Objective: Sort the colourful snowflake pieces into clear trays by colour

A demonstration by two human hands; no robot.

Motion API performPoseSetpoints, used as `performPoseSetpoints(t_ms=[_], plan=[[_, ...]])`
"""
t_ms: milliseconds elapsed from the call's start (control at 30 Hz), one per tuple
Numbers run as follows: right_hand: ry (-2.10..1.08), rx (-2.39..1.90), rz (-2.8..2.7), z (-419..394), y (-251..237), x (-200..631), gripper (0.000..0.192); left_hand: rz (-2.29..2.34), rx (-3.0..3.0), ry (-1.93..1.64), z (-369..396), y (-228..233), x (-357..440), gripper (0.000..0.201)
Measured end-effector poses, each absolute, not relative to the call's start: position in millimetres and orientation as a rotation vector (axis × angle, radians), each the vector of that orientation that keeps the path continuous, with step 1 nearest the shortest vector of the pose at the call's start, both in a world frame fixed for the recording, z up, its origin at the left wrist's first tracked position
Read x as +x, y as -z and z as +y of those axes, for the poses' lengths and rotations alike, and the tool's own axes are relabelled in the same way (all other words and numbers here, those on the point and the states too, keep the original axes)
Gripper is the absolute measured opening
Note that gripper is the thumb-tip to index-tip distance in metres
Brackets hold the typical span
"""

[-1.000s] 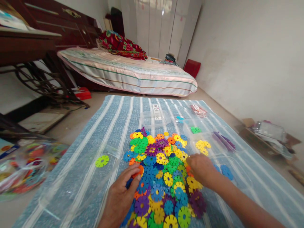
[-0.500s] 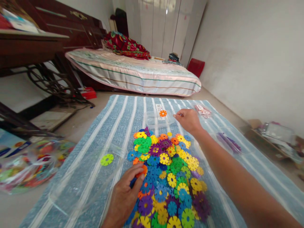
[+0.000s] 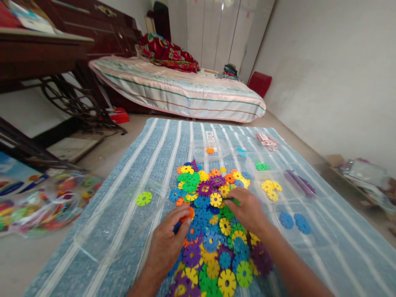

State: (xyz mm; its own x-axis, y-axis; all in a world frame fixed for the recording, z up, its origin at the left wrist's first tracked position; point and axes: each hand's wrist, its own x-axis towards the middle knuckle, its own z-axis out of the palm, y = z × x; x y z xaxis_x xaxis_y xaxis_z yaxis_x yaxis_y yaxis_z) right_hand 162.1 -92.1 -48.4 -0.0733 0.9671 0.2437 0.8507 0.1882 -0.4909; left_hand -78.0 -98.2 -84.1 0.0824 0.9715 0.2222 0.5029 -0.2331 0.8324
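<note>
Dozens of snowflake-shaped plastic discs (image 3: 213, 231) in yellow, blue, green, purple and orange lie heaped on a blue striped mat (image 3: 130, 231), and both hands work in that heap. At the heap's left edge the left hand (image 3: 167, 243) pinches an orange disc (image 3: 187, 214) between thumb and forefinger. On the middle of the heap the right hand (image 3: 247, 212) curls with its fingertips closed on a green disc (image 3: 234, 201). Clear shallow trays lie around the heap, each with a colour: yellow discs (image 3: 269, 189), blue discs (image 3: 293, 221), purple pieces (image 3: 300, 184), a green piece (image 3: 262, 166), one lone orange disc (image 3: 210, 150) in the far tray, and a lime disc (image 3: 144, 199) to the left. Because the discs overlap and their notched rims could catch on each other, lifting one may well drag neighbours along and spill them, and the see-through tray rims are hard to see, so a disc could land outside or in the wrong colour. A bag of more pieces (image 3: 46, 202) sits on the floor at left, a bed (image 3: 185, 90) beyond.
</note>
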Motion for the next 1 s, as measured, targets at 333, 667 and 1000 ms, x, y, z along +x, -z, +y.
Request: performPoseSetpoints(t_ms=[333,667,1000], plan=[[-0.140,-1.624,-1.982,-102.3,66.9,140.1,0.027,1.445,1.810,-1.080,-98.4,83.7,-77.9,0.023],[0.077,-1.534,-2.032,-102.8,74.8,128.5,0.017,1.447,1.814,-1.052,-97.3,80.7,-78.6,0.024],[0.530,-1.601,-1.740,-117.1,35.4,196.7,0.019,1.434,1.817,-1.076,-96.5,84.6,-78.5,0.024]])
